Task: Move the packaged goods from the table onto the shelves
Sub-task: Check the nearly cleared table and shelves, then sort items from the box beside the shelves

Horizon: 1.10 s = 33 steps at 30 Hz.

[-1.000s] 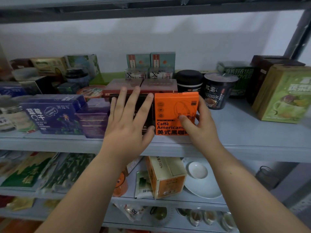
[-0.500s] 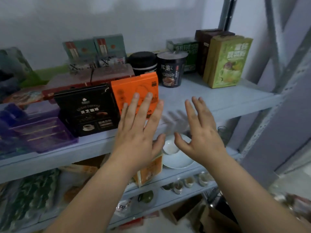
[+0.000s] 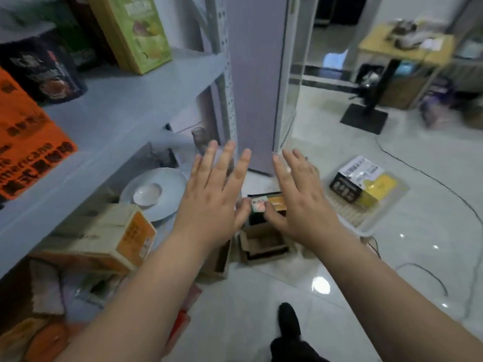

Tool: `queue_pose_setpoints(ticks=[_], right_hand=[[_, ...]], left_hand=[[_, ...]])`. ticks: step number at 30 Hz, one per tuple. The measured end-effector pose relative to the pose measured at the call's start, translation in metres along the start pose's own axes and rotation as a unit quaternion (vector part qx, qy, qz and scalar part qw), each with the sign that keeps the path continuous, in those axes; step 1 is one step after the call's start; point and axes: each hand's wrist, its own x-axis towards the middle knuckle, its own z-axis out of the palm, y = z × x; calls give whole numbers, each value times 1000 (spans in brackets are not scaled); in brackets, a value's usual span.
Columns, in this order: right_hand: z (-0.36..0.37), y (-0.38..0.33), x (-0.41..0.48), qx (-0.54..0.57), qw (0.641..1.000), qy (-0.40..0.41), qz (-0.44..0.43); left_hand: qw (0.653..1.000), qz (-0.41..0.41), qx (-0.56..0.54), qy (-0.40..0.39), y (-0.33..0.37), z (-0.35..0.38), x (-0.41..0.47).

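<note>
Nothing is being carried

The left hand (image 3: 211,197) and right hand (image 3: 300,202) are flat, fingers spread, holding nothing. Beside them an orange box (image 3: 26,142) stands on the shelf (image 3: 125,105), a green box (image 3: 138,32) farther back, so those look done. Far off, the desk (image 3: 407,50) has blurry things on it; more packs may be left there, but I cannot tell.

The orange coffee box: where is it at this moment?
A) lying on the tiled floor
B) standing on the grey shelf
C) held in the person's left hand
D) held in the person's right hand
B: the orange coffee box stands on the grey shelf, while the left hand and the right hand are spread open in front of the person and hold nothing.
</note>
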Motion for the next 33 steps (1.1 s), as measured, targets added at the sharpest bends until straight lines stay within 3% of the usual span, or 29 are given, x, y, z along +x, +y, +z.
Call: queue_pose_setpoints(ticks=[9, 18, 26, 33], right_hand=[[-89, 61, -169, -99, 975, 17, 199], [-207, 103, -362, -149, 926, 17, 346], [-320, 120, -551, -213, 847, 29, 487], [-390, 87, -683, -250, 747, 56, 614]], left_hand=[[978, 147, -117, -85, 166, 36, -5], [926, 300, -178, -148, 375, 22, -32], [852, 437, -227, -177, 587, -1, -79], [758, 572, -256, -182, 735, -28, -144]])
